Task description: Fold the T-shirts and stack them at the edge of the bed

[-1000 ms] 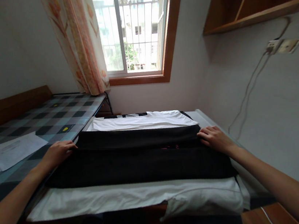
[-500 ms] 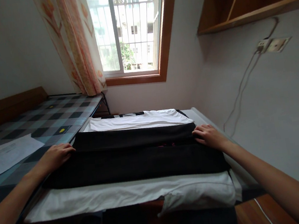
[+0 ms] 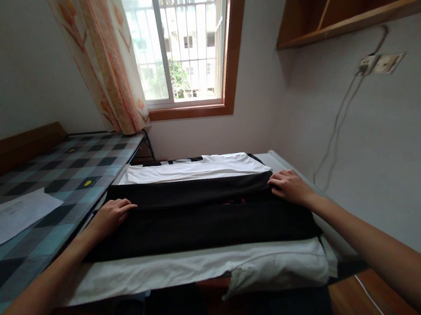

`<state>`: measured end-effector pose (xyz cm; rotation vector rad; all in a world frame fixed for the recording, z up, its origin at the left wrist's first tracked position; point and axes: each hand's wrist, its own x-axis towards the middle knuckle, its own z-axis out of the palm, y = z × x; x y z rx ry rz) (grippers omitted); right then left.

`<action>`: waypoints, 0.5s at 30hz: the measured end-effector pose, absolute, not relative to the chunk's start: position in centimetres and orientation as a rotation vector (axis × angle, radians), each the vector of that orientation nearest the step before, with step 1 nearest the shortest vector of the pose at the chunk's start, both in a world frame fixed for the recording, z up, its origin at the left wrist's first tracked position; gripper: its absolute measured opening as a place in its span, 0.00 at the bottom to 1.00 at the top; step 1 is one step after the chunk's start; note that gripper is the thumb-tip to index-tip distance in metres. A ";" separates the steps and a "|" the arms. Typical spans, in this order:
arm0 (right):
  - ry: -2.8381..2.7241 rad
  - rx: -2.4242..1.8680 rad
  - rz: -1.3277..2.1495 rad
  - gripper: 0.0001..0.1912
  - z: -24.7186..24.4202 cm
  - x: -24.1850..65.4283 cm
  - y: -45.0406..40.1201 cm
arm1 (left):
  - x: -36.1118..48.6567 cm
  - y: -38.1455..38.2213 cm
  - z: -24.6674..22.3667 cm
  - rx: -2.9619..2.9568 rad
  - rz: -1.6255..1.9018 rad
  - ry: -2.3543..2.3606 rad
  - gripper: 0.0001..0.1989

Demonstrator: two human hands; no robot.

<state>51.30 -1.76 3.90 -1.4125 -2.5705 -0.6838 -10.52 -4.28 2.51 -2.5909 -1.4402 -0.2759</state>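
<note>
Apparent folding, mid-frame: left hand [image 3: 113, 218] and right hand [image 3: 291, 186] on black garment [image 3: 204, 225], fingers narrow, pinch unclear; next likely needs level edges.

L forearm [image 3: 57, 275] slim, bare, R forearm [image 3: 380, 241] ditto, fingers [image 3: 125, 207] bare too

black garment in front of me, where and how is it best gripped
The black garment is probably best pinched at both ends of its far edge, the left hand coming from the left and the right hand from the right. It lies flat and stretches wide from side to side, so a hold at one end alone would likely let the rest sag.
</note>
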 end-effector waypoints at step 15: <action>-2.467 -1.340 -0.037 0.12 5.3 53.6 1.5 | 7.0 -2.2 3.2 -2.749 -0.470 -0.956 0.12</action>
